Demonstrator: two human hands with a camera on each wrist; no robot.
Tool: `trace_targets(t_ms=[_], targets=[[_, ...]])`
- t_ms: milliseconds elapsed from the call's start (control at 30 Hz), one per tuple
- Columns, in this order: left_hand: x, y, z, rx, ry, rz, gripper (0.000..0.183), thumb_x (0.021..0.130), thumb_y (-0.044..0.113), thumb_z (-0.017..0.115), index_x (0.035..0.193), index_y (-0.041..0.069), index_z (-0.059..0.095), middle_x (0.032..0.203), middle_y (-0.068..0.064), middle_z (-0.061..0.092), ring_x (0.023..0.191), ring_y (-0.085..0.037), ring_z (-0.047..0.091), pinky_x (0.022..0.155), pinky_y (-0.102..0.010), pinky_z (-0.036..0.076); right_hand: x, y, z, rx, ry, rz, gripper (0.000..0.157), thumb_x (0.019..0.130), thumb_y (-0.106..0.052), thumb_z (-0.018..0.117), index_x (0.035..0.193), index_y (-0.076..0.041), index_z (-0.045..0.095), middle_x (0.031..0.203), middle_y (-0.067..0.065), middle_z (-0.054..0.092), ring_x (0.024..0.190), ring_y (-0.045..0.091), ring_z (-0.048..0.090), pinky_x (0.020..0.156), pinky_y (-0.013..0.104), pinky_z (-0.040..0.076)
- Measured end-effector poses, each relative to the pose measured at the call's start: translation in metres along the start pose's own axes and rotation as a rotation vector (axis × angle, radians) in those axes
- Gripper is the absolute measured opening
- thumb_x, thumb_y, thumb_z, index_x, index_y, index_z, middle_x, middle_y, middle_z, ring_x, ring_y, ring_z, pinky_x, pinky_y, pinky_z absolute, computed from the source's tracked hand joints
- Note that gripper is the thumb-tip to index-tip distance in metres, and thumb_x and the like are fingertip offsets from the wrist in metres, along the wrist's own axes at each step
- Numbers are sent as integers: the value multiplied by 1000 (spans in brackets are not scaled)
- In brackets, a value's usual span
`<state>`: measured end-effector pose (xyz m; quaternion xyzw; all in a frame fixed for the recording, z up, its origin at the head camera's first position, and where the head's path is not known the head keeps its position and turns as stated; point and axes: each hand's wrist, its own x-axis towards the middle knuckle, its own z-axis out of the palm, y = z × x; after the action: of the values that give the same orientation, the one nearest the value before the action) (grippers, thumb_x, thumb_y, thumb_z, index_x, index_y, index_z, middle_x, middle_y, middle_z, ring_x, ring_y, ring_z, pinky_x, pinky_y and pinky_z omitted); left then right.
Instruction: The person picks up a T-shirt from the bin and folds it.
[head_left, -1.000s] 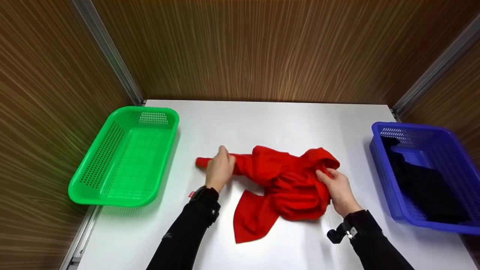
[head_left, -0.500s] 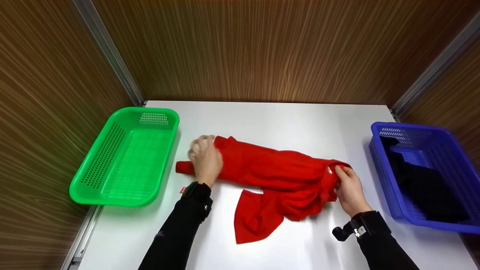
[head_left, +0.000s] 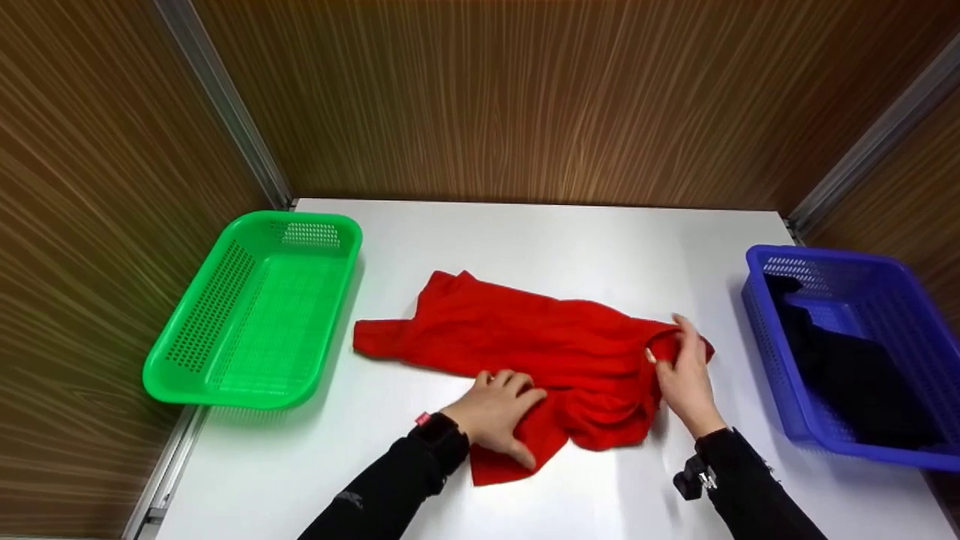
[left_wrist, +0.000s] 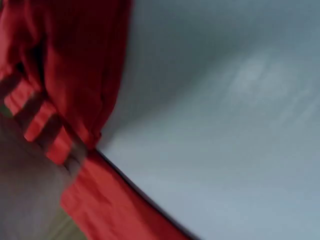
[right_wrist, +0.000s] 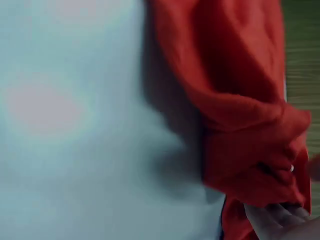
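Observation:
A red long-sleeved garment (head_left: 517, 330) lies partly spread and bunched on the white table, one sleeve (head_left: 379, 337) pointing left. My left hand (head_left: 495, 416) is over the near sleeve, fingers spread and thumb apart; the left wrist view shows its fingers (left_wrist: 50, 130) across the red cloth. At the garment's right end is my right hand (head_left: 686, 379), thumb and forefinger apart around a folded edge. In the right wrist view the gathered red cloth (right_wrist: 240, 150) partly hides my right fingers.
A green plastic basket (head_left: 341, 300) with nothing in it stands at the left. On the right, a blue plastic basket (head_left: 799, 405) holds black cloth (head_left: 862, 375). Wood-grain panels (head_left: 525, 97) enclose the back and sides of the table (head_left: 555, 240).
My left hand left the far-left sleeve and moved right and nearer, onto the near sleeve. The garment's body was drawn out flatter to both sides. My right hand loosened its pinch on the edge.

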<state>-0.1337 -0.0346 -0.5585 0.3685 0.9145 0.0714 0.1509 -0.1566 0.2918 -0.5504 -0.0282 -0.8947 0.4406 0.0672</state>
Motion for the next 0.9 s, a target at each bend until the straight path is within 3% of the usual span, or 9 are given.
trace_targets(t_ms=[67, 133, 267, 367, 500, 633, 733, 833, 900], targets=[[-1, 4, 5, 97, 4, -1, 96, 74, 73, 76, 153, 29, 42, 155, -4, 37, 144, -27, 34, 110, -56, 36, -1, 7, 0, -201, 22, -201, 73, 86, 16, 52, 154, -10, 40, 148, 31, 36, 113, 55, 52, 86, 56, 48], [-2, 5, 8, 171, 40, 6, 70, 86, 57, 75, 145, 27, 50, 153, -4, 41, 142, -28, 39, 107, -58, 40, -3, 15, 0, -358, 6, -368, 83, 77, 25, 50, 150, -14, 49, 154, 31, 31, 117, 63, 47, 85, 67, 46], [-4, -4, 5, 186, 164, -7, 26, 98, 24, 63, 123, 23, 62, 135, -1, 55, 126, -25, 53, 98, -47, 45, -8, 30, 1, -561, -94, -569, 83, 71, 27, 58, 142, -16, 61, 157, 26, 35, 132, 64, 34, 97, 81, 33], [-4, -13, -7, 51, 276, -71, 15, 96, 21, 58, 111, 18, 63, 115, 1, 65, 112, -23, 61, 95, -42, 43, -9, 36, 1, -604, -97, -662, 58, 71, 20, 64, 122, -7, 72, 146, 26, 48, 132, 62, 37, 99, 82, 29], [-2, -24, -33, -294, 469, -224, 12, 91, 18, 54, 102, 14, 57, 85, -1, 64, 89, -24, 65, 86, -39, 48, -5, 34, 3, -552, 1, -731, 26, 67, 11, 67, 89, -3, 72, 123, 25, 62, 123, 57, 47, 97, 74, 36], [0, -33, -59, -657, 642, -348, 17, 93, 16, 48, 108, 13, 55, 71, -4, 55, 74, -22, 57, 71, -36, 48, -6, 14, 3, -397, -45, -656, 20, 69, 9, 63, 86, -1, 69, 114, 20, 70, 126, 53, 51, 103, 68, 35], [2, -39, -76, -843, 752, -389, 19, 96, 15, 45, 113, 11, 54, 81, -8, 60, 79, -22, 55, 76, -36, 47, -10, -9, 4, -244, -165, -447, 11, 84, 3, 62, 90, -5, 65, 98, 13, 71, 105, 41, 64, 95, 55, 47], [5, -45, -88, -943, 826, -422, 18, 102, 16, 45, 118, 10, 52, 99, -11, 64, 90, -23, 56, 85, -36, 45, -15, -32, 6, -62, -261, -198, 6, 100, -9, 58, 95, -10, 61, 88, 5, 64, 86, 26, 59, 78, 39, 48], [7, -48, -95, -981, 849, -432, 18, 105, 17, 45, 120, 9, 50, 105, -13, 64, 93, -24, 56, 86, -37, 44, -16, -44, 6, 85, -316, -67, 12, 105, -18, 54, 100, -11, 63, 93, 3, 64, 86, 19, 57, 78, 31, 46]])
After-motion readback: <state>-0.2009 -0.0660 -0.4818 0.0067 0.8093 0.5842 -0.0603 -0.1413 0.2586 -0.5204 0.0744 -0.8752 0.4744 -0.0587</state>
